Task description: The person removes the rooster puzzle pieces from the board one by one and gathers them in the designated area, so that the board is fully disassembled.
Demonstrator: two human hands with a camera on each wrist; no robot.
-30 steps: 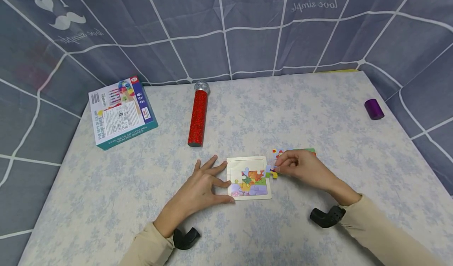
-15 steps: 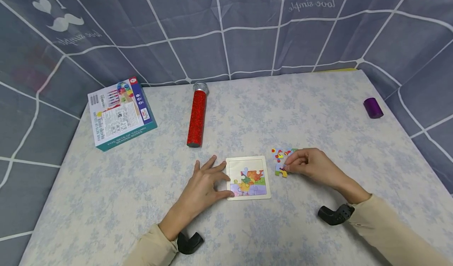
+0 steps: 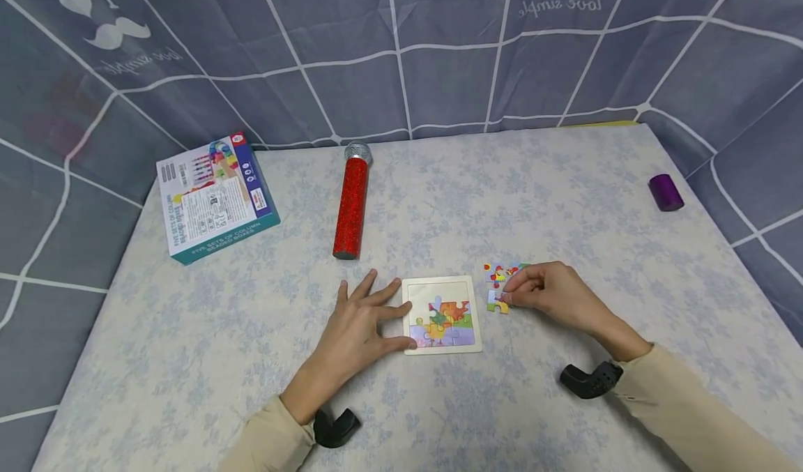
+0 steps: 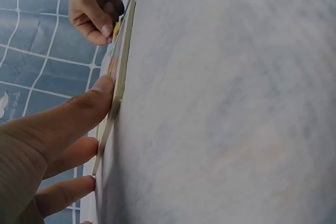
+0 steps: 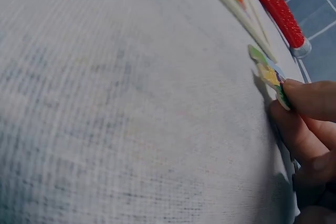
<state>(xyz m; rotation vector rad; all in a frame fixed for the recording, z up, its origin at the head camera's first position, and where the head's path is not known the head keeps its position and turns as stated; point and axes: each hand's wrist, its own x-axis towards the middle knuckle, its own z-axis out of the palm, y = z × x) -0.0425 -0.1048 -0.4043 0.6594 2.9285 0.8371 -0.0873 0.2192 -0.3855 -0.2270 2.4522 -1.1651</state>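
Observation:
A square wooden puzzle board [image 3: 439,289] with a pale raised frame lies on the table, its lower part filled with colourful jigsaw pieces [image 3: 448,322]. My left hand [image 3: 354,325] is spread at its left side; thumb and index fingertip touch the frame, as the left wrist view shows. In my right hand [image 3: 558,298], thumb and fingers pinch a puzzle piece [image 5: 270,74] in green, yellow and light blue, slightly raised off the cloth and just right of the board. Behind it lie more loose puzzle pieces [image 3: 500,272], partly hidden by the right hand.
A red glittery microphone-shaped tube [image 3: 351,207] lies behind the board. At the back left is a teal and white box [image 3: 216,196]; a purple cylinder [image 3: 666,193] lies near the right edge. A grey-blue checked curtain [image 3: 452,54] surrounds the table.
My right hand has drawn the puzzle piece rightward, away from the board's right edge, and then hardly moved. The left hand stays at the board with its fingers slightly shifted.

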